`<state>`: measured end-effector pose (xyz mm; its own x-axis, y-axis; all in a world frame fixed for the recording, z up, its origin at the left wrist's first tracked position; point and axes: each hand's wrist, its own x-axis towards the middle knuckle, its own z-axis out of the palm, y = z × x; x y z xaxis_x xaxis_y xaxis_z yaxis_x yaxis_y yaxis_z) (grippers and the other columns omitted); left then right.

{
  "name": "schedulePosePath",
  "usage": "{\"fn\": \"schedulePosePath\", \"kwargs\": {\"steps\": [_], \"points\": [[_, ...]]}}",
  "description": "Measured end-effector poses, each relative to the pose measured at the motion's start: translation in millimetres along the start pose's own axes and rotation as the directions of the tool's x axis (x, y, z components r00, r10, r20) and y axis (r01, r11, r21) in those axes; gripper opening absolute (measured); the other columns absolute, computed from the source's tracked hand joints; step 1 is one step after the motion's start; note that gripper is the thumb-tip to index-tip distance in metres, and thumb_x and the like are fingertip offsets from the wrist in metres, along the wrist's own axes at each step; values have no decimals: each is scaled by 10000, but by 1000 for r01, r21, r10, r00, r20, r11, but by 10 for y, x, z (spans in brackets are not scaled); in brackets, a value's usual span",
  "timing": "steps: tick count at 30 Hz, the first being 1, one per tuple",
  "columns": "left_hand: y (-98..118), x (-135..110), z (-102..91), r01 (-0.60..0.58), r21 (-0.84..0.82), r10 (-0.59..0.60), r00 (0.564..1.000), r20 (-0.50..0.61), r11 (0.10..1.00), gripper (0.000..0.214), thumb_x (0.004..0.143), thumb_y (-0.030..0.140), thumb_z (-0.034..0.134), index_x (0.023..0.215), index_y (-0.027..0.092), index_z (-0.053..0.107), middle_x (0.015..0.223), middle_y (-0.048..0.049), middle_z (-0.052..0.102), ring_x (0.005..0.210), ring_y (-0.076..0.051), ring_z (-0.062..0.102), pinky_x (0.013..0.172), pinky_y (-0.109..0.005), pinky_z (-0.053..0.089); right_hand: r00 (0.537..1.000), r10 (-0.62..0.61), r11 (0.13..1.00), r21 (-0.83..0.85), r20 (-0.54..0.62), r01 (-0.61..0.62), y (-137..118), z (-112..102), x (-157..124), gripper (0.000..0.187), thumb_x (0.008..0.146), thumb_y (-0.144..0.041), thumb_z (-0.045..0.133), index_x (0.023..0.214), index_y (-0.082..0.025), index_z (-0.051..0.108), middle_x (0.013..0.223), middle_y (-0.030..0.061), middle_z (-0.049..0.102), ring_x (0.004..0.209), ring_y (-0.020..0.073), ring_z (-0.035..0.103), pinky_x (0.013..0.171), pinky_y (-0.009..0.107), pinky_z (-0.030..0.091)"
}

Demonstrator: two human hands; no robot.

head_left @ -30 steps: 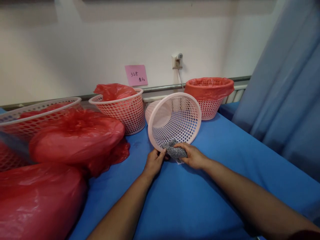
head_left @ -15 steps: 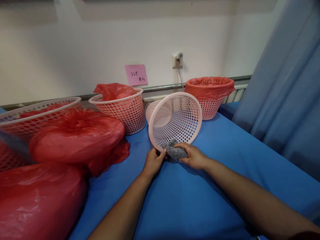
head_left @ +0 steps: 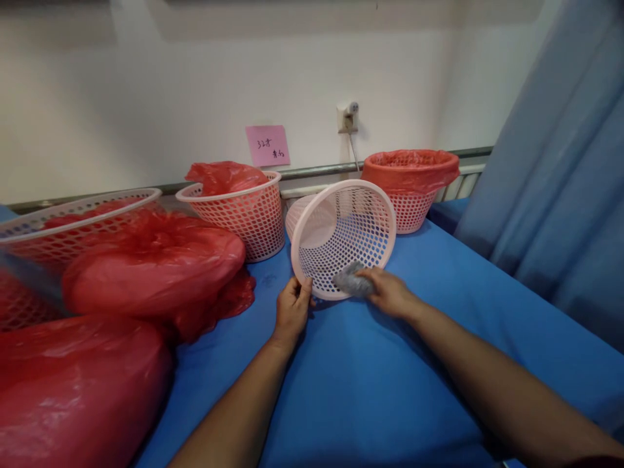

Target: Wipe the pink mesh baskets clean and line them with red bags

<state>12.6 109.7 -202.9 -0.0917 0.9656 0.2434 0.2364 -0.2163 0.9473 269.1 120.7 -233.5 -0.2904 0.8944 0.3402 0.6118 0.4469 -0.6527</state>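
A pale pink perforated plastic wastebasket [head_left: 373,227] lies tipped on its side, its round mouth facing me. My left hand [head_left: 291,312] grips the lower left of its rim, thumb on the inner side and fingers around the outside. My right hand [head_left: 390,292] is closed on a grey cloth [head_left: 355,281], which is bunched up and slightly blurred. The cloth lies against the lower right part of the rim and just inside the mouth. Part of the cloth is hidden by my fingers.
Tied red plastic bags [head_left: 73,390] bulge at the left on the blue-covered surface [head_left: 341,390]. Behind stand a basket with red plastic inside [head_left: 253,221] and a red-lined basket [head_left: 409,211]. A pink note [head_left: 268,145] and a socket [head_left: 348,120] are on the wall. A blue curtain [head_left: 550,195] hangs right.
My right hand has moved the cloth rightward and slightly up along the rim, away from my left hand. The left hand has shifted a little left along the rim.
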Motion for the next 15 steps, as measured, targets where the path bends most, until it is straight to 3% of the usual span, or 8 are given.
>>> {"fn": "schedulePosePath", "kwargs": {"steps": [3, 5, 8, 11, 13, 15], "points": [[-21, -6, 15, -10, 0, 10, 1000, -16, 1000, 466, 881, 647, 592, 820, 185, 592, 553, 42, 578, 438, -116, 535, 397, -206, 461, 972, -151, 939, 335, 177, 85, -172, 219, -46, 651, 742, -59, 710, 1331, -296, 563, 1260, 16, 674, 1100, 202, 662, 987, 376, 520], [-20, 7, -9, -16, 2, 16, 999, -32, 1000, 470, 892, 646, 581, 800, 186, 590, 553, 40, 574, 436, -113, 530, 396, -203, 445, 967, -159, 918, 390, 199, 71, -187, 257, -39, 647, 754, -72, 706, 1340, -297, 552, 1239, 11, 684, 1059, 193, 676, 946, 365, 538], [-1, 40, -72, -31, 6, 31, 997, -66, 1000, 471, 909, 637, 570, 748, 194, 563, 550, 47, 542, 444, -101, 499, 393, -189, 411, 999, -13, 996, 91, 38, 9, -45, 93, 19, 621, 748, -28, 662, 1308, -288, 595, 1250, 43, 675, 1145, 233, 645, 1008, 402, 507], [3, 61, -101, -38, 0, 38, 996, -79, 999, 469, 914, 624, 576, 717, 201, 527, 568, 53, 525, 466, -91, 487, 410, -177, 406, 975, 142, 969, -174, -173, -172, 152, -146, 75, 565, 802, -38, 609, 1336, -223, 599, 1242, 127, 654, 1183, 302, 619, 1039, 482, 475], [-18, 53, -69, -29, -12, 28, 999, -41, 1000, 450, 919, 612, 572, 741, 201, 535, 594, 48, 552, 478, -96, 509, 427, -185, 429, 965, 181, 955, -200, -189, -218, 219, -207, 79, 562, 815, -47, 602, 1356, -196, 582, 1237, 143, 652, 1163, 307, 630, 1026, 488, 482], [-57, 30, 2, -12, -29, 13, 999, 36, 1000, 407, 898, 583, 610, 784, 195, 564, 642, 33, 609, 516, -110, 568, 476, -208, 486, 979, 156, 969, -173, -131, -177, 205, -154, 57, 584, 782, -37, 631, 1338, -214, 587, 1254, 117, 660, 1167, 282, 638, 1031, 455, 490]]}}
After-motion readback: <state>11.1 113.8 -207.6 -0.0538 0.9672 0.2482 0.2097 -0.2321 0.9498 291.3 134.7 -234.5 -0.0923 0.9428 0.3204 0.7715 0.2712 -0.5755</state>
